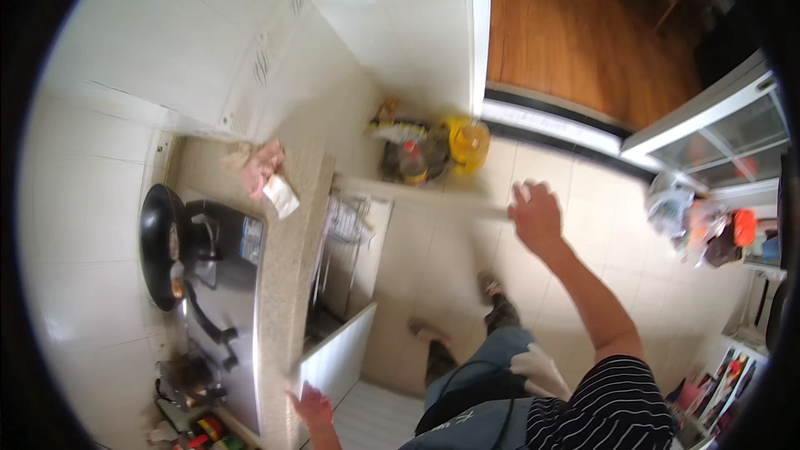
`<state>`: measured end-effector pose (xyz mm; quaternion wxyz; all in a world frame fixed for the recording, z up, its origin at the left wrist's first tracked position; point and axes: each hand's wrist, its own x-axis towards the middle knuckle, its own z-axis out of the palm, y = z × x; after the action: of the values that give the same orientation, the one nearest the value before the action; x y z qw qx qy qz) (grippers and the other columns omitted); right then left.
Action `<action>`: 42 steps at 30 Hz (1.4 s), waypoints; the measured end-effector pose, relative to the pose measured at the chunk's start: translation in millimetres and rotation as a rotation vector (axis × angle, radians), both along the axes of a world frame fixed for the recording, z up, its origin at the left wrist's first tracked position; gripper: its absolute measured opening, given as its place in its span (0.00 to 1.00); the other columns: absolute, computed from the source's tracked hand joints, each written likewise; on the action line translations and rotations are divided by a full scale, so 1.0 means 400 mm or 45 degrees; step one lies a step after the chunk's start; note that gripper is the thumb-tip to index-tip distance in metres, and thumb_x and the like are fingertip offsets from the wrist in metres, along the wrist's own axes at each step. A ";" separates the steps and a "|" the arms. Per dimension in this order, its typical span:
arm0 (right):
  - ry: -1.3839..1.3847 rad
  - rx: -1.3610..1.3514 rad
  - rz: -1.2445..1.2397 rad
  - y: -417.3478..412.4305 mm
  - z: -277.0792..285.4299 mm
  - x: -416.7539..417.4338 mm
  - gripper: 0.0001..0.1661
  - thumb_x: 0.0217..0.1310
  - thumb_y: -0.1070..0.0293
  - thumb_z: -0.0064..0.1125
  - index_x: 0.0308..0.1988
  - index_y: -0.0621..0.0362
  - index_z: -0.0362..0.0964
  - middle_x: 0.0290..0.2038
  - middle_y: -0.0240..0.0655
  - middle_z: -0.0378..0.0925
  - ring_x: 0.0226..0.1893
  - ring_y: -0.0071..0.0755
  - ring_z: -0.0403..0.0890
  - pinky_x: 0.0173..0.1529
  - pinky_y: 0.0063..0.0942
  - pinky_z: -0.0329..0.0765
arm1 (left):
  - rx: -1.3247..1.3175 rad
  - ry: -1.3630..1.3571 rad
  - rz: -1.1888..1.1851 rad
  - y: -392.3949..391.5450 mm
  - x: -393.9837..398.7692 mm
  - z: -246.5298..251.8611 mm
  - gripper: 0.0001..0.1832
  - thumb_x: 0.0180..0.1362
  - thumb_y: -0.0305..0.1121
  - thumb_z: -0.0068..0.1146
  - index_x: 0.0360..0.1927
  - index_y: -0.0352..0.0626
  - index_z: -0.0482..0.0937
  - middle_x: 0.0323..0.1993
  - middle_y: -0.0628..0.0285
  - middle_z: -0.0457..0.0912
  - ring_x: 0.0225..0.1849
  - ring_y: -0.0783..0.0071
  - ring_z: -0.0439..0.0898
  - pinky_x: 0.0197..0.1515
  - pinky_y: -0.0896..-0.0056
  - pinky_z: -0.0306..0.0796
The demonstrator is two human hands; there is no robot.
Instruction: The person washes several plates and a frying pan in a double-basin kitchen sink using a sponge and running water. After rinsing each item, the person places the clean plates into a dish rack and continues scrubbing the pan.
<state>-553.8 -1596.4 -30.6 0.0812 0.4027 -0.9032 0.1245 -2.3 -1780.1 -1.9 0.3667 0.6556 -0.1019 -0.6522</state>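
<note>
My right hand (537, 215) is at the outer end of a pale cabinet door (425, 192), seen nearly edge-on, with its fingers curled at the door's edge. Low in the picture, my left hand (312, 406) is beside a second white cabinet door (340, 350), fingers apart; blur hides whether it touches that door. Between the doors, the cabinet under the counter stands open, with a wire rack (347, 222) inside. Above it runs a speckled stone countertop (284, 275).
A black wok (156, 247) sits on the gas hob (234, 287). A pink cloth (262, 165) and a white packet (281, 195) lie on the counter. A yellow-wrapped oil bottle (467, 144) and other bottles stand on the floor. Bags (672, 206) are at right, near a glazed door (725, 131).
</note>
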 end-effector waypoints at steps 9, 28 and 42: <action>-0.180 0.572 0.616 -0.017 -0.097 0.004 0.07 0.45 0.68 0.48 0.21 0.54 0.73 0.20 0.36 0.73 0.24 0.39 0.74 0.31 0.35 0.71 | 0.166 -0.106 -0.402 0.344 0.061 -0.026 0.18 0.57 0.46 0.44 0.40 0.41 0.73 0.32 0.60 0.78 0.31 0.67 0.77 0.25 0.73 0.67; -2.877 0.163 0.226 -0.370 -0.130 0.788 0.18 0.61 0.62 0.43 0.36 0.71 0.62 0.36 0.54 0.71 0.36 0.48 0.77 0.44 0.39 0.76 | 0.161 -0.269 -0.137 0.661 0.268 -0.074 0.09 0.52 0.33 0.49 0.30 0.38 0.75 0.25 0.59 0.78 0.26 0.70 0.79 0.24 0.73 0.71; -2.014 0.367 0.634 -0.568 0.145 0.730 0.12 0.53 0.64 0.52 0.35 0.60 0.70 0.24 0.40 0.77 0.19 0.28 0.77 0.20 0.22 0.71 | -0.047 -0.391 0.018 0.674 0.331 0.012 0.11 0.50 0.33 0.50 0.32 0.35 0.78 0.23 0.60 0.78 0.25 0.75 0.78 0.25 0.77 0.72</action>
<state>-261.8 -1823.8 27.4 -0.6576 0.3908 -0.5857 0.2678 130.2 -1510.5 3.0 0.3635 0.7415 -0.1640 -0.5397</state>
